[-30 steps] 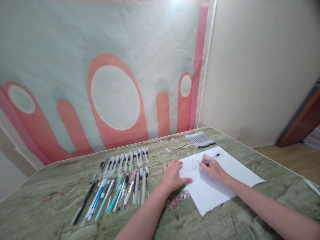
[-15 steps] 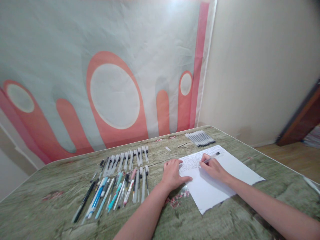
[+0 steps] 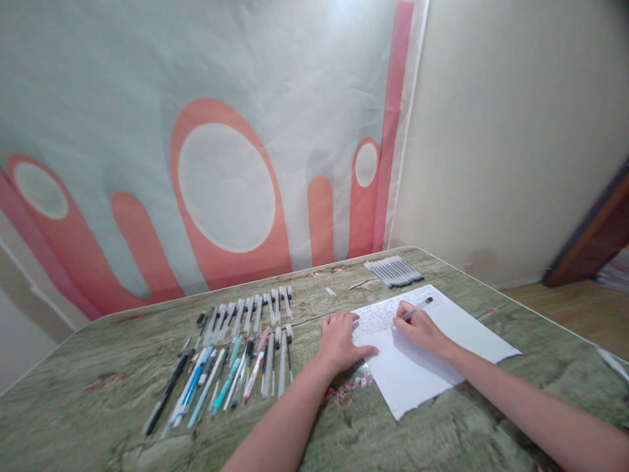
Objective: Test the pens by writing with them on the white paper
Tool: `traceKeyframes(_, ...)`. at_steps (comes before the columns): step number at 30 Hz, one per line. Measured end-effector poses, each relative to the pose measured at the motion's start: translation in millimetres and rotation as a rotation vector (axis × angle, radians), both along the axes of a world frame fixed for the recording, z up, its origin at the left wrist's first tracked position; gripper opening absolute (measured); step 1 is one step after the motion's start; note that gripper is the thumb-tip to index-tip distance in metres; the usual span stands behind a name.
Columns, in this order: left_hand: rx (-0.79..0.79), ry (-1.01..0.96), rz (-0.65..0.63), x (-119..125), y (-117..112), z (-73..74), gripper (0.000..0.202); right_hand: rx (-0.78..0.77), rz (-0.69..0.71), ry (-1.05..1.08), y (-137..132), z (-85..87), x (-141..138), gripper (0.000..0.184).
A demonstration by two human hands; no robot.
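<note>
A white sheet of paper (image 3: 432, 367) with one torn-looking edge lies slanted on the table, its upper part covered in rows of small handwriting. My right hand (image 3: 417, 329) is closed around a pen (image 3: 417, 308) with a clear barrel and a dark end. The pen's tip is at the paper, by the lower rows of writing. Flat across the sheet's left edge rests my left hand (image 3: 340, 344), fingers and thumb spread apart, holding nothing.
Left of my arms lie assorted pens (image 3: 223, 383) and a row of clear pens (image 3: 246, 314). A bundle of refill-like sticks (image 3: 394, 271) sits beyond the paper, with a small white piece (image 3: 331, 291) nearby. A patterned hanging (image 3: 226, 183) covers the wall behind the table (image 3: 108, 406).
My right hand and the pen have shifted very slightly over the paper. My left hand stays in place, and the other things lie as before.
</note>
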State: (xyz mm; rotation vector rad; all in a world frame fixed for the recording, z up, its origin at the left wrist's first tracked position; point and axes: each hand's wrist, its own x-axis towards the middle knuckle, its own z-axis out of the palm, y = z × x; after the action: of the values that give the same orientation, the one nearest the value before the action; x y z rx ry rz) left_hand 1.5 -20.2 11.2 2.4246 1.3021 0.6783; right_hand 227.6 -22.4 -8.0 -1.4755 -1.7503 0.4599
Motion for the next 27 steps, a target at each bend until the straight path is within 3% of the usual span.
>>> traceKeyframes(27,-0.006,-0.015,-0.003,0.0,0.2,-0.9,0.069,0.005,0.016,0.013,-3.3,-0.1,0.1,0.01)
